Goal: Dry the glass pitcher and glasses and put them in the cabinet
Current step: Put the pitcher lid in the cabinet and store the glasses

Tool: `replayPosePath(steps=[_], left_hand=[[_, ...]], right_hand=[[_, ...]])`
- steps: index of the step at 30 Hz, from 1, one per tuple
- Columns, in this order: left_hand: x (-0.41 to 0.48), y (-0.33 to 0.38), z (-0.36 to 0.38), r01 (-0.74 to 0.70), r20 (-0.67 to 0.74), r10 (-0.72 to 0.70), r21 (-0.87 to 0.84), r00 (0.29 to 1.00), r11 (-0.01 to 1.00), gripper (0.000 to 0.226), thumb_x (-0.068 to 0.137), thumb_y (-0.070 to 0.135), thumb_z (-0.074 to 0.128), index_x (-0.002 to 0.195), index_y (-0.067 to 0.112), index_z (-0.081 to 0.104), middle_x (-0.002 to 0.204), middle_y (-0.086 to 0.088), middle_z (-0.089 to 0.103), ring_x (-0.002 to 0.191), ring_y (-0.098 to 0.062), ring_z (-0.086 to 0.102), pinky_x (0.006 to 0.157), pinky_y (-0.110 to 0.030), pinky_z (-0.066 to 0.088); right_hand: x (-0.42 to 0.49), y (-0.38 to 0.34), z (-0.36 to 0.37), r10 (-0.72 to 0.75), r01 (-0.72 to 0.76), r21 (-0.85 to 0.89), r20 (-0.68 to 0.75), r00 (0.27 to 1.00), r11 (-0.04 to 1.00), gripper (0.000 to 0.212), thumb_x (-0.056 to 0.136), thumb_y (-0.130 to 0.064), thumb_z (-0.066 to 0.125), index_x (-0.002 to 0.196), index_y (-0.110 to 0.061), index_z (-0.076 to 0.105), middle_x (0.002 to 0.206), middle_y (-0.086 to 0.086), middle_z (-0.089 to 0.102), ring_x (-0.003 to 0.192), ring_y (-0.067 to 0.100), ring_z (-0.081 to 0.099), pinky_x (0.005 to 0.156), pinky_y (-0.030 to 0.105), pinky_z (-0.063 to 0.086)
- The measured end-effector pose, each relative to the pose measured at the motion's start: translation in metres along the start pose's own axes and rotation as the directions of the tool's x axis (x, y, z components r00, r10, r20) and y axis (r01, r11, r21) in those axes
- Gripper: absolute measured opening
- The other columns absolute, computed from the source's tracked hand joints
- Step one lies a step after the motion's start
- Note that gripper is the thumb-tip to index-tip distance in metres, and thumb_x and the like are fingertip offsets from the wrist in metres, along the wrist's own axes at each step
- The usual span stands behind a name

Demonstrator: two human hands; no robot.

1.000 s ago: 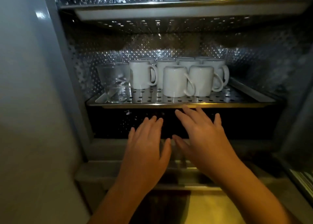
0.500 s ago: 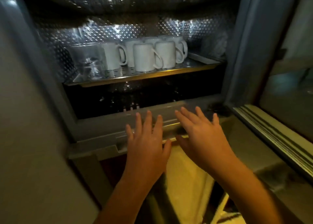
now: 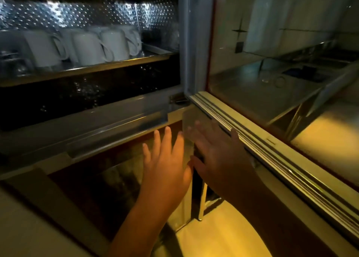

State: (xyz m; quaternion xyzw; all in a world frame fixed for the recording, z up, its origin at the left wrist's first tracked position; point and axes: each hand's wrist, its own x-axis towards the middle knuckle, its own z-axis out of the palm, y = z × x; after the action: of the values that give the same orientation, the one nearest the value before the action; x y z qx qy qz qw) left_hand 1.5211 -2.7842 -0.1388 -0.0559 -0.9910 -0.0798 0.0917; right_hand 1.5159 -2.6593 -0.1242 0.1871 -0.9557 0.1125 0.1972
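Plainly, left hand (image 3: 165, 165) and right hand (image 3: 219, 155) spread empty at lower centre, while the blurred glass (image 3: 13, 57) at upper left seems light, fragile, slick, best gripped round its wall.

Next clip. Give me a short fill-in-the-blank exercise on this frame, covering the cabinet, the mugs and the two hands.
1. The mugs standing on the shelf are ____ in colour.
2. The left hand and the right hand, fingers spread below the shelf, both hold ____.
3. The cabinet door, on the right of the picture, stands ____.

Missing words: white; nothing; open.
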Motion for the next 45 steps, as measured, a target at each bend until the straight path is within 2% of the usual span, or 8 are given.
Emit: replayPosePath(steps=[5,15,19,22,25,32,39,45], left_hand=[[-0.025,0.036,-0.001,-0.033,-0.001,0.033,-0.020,0.999,0.999,0.063,0.093,0.054,0.023,0.145,0.026,0.001,0.154,0.000,-0.015,0.139,-0.024,-0.020,0.110,-0.044,-0.010],[-0.085,0.081,0.004,-0.137,-0.107,0.126,-0.107,0.986,0.985,0.063,0.093,0.055,0.020,0.146,0.031,-0.005,0.155,-0.001,-0.011,0.141,-0.023,-0.016,0.102,-0.039,-0.016],[-0.105,0.095,0.006,-0.162,-0.135,0.141,-0.164,0.981,0.973,0.066,0.089,0.058,0.021,0.146,0.024,0.018,0.154,-0.010,0.014,0.142,-0.030,0.006,0.103,-0.044,-0.007],[-0.120,0.105,0.010,-0.192,-0.133,0.174,-0.137,0.976,0.972,0.063,0.088,0.052,0.026,0.140,0.017,0.035,0.142,-0.019,0.040,0.132,-0.039,0.033,0.096,-0.056,0.007],[-0.135,0.108,0.017,-0.247,-0.155,0.229,-0.108,0.961,0.963,0.066,0.084,0.052,0.028,0.135,0.013,0.042,0.134,-0.019,0.049,0.125,-0.039,0.042,0.091,-0.060,0.011],[-0.142,0.124,-0.004,-0.381,-0.247,0.354,-0.067,0.902,0.922,0.064,0.082,0.052,0.031,0.133,0.013,0.037,0.132,-0.019,0.051,0.122,-0.043,0.044,0.089,-0.061,0.015],[-0.144,0.135,-0.025,-0.449,-0.304,0.422,-0.023,0.854,0.893,0.060,0.080,0.043,0.035,0.128,0.009,0.048,0.129,-0.020,0.054,0.121,-0.041,0.047,0.090,-0.059,0.020],[-0.148,0.140,-0.027,-0.523,-0.352,0.494,0.016,0.795,0.852,0.057,0.077,0.041,0.041,0.121,0.006,0.055,0.122,-0.021,0.058,0.114,-0.041,0.054,0.084,-0.064,0.036]], right_hand=[[-0.038,0.021,-0.012,-0.019,0.013,-0.099,-0.065,0.998,0.995,0.054,0.069,-0.032,0.069,0.118,-0.010,0.059,0.123,0.014,0.060,0.112,0.040,0.056,0.081,0.065,0.040],[-0.109,0.034,-0.043,-0.051,0.037,-0.079,-0.181,0.982,0.996,0.048,0.080,-0.036,0.036,0.114,-0.013,0.062,0.116,0.009,0.064,0.108,0.035,0.060,0.073,0.048,0.051],[-0.132,0.036,-0.048,-0.051,0.044,-0.047,-0.159,0.986,0.998,0.049,0.080,-0.036,0.037,0.114,-0.011,0.062,0.118,0.012,0.063,0.111,0.037,0.058,0.077,0.060,0.047],[-0.148,0.037,-0.058,-0.072,0.059,-0.082,-0.166,0.984,0.995,0.047,0.081,-0.035,0.039,0.113,-0.009,0.063,0.119,0.012,0.063,0.111,0.036,0.057,0.082,0.061,0.043],[-0.161,0.033,-0.068,-0.091,0.066,-0.115,-0.230,0.969,0.991,0.044,0.078,-0.033,0.050,0.114,-0.010,0.063,0.118,0.012,0.063,0.111,0.036,0.058,0.083,0.061,0.042],[-0.184,0.037,-0.094,-0.076,0.041,-0.144,-0.251,0.965,0.989,0.050,0.082,-0.035,0.036,0.123,-0.014,0.056,0.129,0.010,0.057,0.121,0.036,0.049,0.091,0.056,0.028],[-0.202,0.049,-0.131,-0.115,0.077,-0.138,-0.290,0.950,0.987,0.051,0.081,-0.034,0.041,0.123,-0.009,0.055,0.130,0.014,0.053,0.121,0.039,0.047,0.089,0.062,0.039],[-0.210,0.066,-0.139,-0.155,0.093,-0.230,-0.267,0.951,0.969,0.052,0.080,-0.036,0.044,0.124,-0.011,0.055,0.131,0.012,0.053,0.124,0.035,0.045,0.090,0.067,0.034]])
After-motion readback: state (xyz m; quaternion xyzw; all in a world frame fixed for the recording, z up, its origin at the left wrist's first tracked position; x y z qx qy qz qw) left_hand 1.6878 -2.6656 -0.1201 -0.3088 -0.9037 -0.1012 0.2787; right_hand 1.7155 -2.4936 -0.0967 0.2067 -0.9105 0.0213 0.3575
